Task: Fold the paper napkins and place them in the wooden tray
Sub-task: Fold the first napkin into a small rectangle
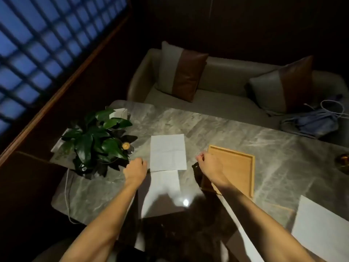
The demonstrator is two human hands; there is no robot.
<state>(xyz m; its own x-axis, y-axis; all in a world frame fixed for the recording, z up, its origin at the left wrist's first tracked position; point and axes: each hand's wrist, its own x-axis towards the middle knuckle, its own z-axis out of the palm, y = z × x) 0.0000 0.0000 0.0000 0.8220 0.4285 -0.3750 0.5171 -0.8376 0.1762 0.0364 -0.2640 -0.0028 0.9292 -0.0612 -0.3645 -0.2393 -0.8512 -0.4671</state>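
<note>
Lying flat on the marble surface [217, 129], the paper napkin [168, 152] sits between both hands. The left hand [135, 170], at its 8 o'clock corner, has fingers curled together; the right hand [208, 163], fingers pinched together, overlaps the wooden tray [239, 167] at the napkin's 3 o'clock.

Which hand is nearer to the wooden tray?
The right hand. It hovers at the tray's left edge, while the left hand sits across the napkin, beside the plant.
</note>
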